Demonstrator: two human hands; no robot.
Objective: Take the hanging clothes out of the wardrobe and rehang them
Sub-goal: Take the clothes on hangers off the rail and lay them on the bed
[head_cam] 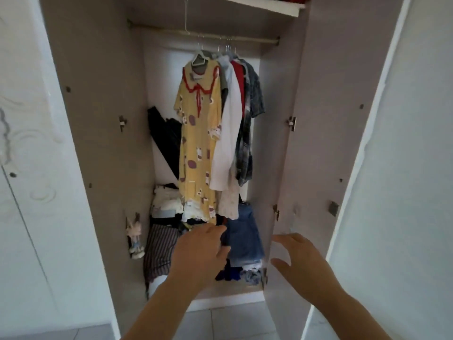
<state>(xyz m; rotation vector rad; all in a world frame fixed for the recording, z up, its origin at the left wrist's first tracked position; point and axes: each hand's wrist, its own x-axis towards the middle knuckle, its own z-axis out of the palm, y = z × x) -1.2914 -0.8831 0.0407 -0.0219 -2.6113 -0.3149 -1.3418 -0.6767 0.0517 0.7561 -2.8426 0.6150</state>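
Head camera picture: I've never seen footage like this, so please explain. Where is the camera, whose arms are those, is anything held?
No machine here: a person wears one wide-angle camera on the head, looking forward and down, so the bare arms entering from below are their own. Ahead stands an open wardrobe. On its rail hang clothes on hangers: a yellow dress in front, then a white garment, a red garment and a checked shirt. At the bottom lies a heap of clothes, including jeans and striped cloth. The left hand reaches forward in front of the heap; the right hand is spread near the right door. Both are open and hold nothing.
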